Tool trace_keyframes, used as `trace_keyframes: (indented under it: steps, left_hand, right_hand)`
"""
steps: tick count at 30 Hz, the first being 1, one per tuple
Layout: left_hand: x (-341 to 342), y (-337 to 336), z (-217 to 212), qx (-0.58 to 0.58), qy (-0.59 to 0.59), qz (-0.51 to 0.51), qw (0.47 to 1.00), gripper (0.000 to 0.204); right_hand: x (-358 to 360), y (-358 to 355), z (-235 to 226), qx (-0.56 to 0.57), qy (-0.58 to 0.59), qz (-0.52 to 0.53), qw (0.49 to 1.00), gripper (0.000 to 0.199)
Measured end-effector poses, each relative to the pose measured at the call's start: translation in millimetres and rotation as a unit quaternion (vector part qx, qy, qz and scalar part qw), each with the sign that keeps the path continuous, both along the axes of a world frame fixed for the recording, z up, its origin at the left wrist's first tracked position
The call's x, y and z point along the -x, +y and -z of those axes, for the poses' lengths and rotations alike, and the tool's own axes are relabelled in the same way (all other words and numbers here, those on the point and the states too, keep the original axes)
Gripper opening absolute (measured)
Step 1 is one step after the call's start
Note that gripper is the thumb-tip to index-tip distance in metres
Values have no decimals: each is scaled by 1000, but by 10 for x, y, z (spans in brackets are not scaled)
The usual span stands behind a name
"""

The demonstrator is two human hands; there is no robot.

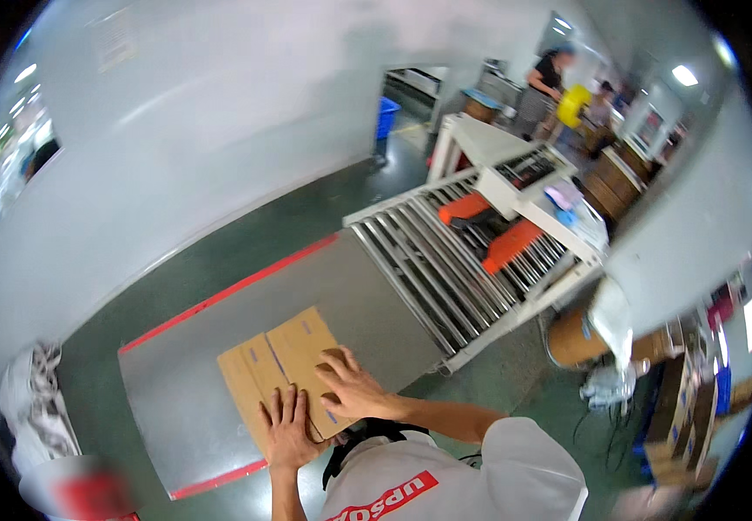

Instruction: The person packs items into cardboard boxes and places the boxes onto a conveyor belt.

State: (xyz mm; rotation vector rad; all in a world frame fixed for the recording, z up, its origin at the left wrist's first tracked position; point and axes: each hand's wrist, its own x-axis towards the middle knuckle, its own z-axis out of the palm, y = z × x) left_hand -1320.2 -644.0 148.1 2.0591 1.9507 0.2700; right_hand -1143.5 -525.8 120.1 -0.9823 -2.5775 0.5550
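A brown cardboard carton (pixel 259 356) lies near the front of a grey-topped table (pixel 176 391), with a dark seam running across its upper face. From here I cannot tell how deep the carton is. My left hand (pixel 291 431) rests on its near edge, fingers stretched forward over the cardboard. Further right, my right hand (pixel 352 385) lies on the carton's right part with its fingers spread. Neither hand is wrapped round anything.
Right of the table, a roller conveyor (pixel 424 260) leads into a white machine with orange guards (pixel 515 243). A brown drum (pixel 577 337) and cardboard boxes (pixel 680 417) stand at the right. White bundled material (pixel 37 404) is at the left. Other people (pixel 550 82) are in the background.
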Motion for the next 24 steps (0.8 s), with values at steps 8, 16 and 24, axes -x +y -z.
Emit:
trace_keyframes:
  steps: [8, 16, 24]
  left_hand:
    - [-51, -21, 69, -7, 26, 12, 1000, 114]
    - [-261, 37, 97, -24, 55, 54, 997, 109]
    - [-298, 14, 131, -28, 63, 52, 996, 113]
  right_hand:
    - [-66, -67, -65, 30, 21, 27, 999, 62]
    - [-57, -116, 130, -40, 28, 44, 998, 60]
    - [-57, -88, 196, -50, 60, 45, 996, 49]
